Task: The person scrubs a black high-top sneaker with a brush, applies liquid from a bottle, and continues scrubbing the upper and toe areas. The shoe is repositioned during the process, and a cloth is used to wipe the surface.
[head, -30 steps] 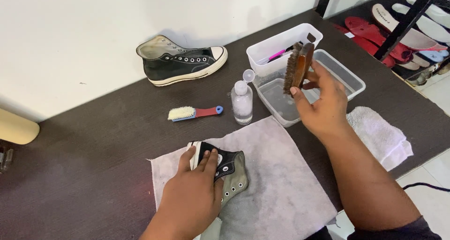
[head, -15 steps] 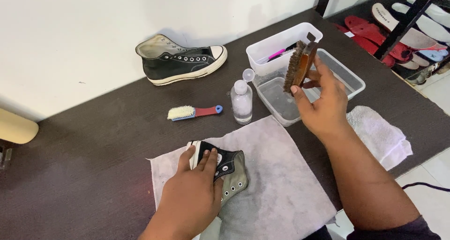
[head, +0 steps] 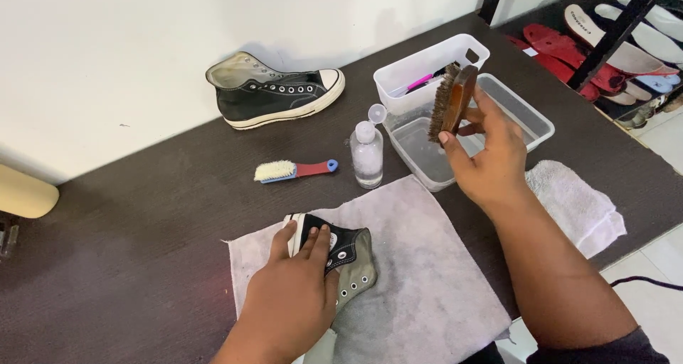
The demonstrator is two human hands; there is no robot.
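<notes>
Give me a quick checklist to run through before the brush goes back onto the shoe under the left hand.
1. Wooden brush gripped by right hand: ok.
2. Black sneaker pinned by left hand: ok.
3. Sneaker lies on the grey cloth, not the bare table: ok.
4. Water in the clear tub under the brush: ok, a shallow layer shows.
5. Bristles wet enough: cannot tell.
6. Small bottle capped: not ok, flip lid stands open.
</notes>
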